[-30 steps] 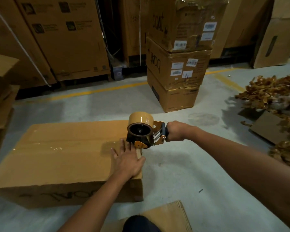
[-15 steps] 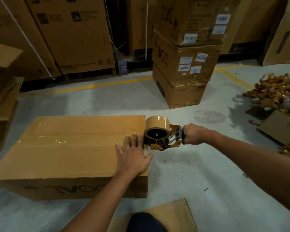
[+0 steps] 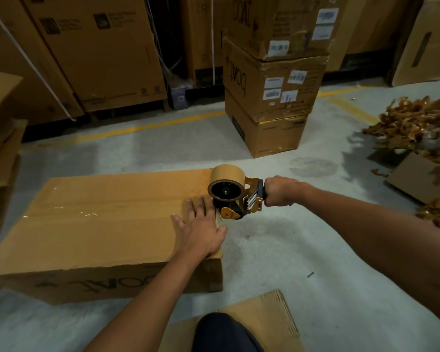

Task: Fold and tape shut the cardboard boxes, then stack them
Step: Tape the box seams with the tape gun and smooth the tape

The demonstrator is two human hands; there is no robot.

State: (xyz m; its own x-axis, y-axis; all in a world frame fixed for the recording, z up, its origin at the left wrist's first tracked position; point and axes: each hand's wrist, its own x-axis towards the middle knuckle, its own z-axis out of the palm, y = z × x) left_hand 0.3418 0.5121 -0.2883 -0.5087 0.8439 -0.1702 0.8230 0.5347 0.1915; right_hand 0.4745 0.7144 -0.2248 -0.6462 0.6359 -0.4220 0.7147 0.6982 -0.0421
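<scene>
We note the box (image 3: 99, 224) on the floor (image 3: 277, 250), top seam taped. The left hand (image 3: 201, 232) lies flat on its right end, grip wide, likely pinning the tape. The right hand (image 3: 277, 191) grips the tape dispenser (image 3: 229, 191) handle at the box edge, presumably to cut.

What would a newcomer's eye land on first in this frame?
First, the brown tape dispenser at centre, gripped by the right hand at the right end of the long cardboard box on the floor. The left hand presses flat on the box top beside it. Behind stands a stack of three labelled boxes, and a heap of crumpled brown tape scraps lies at the right edge.
</scene>
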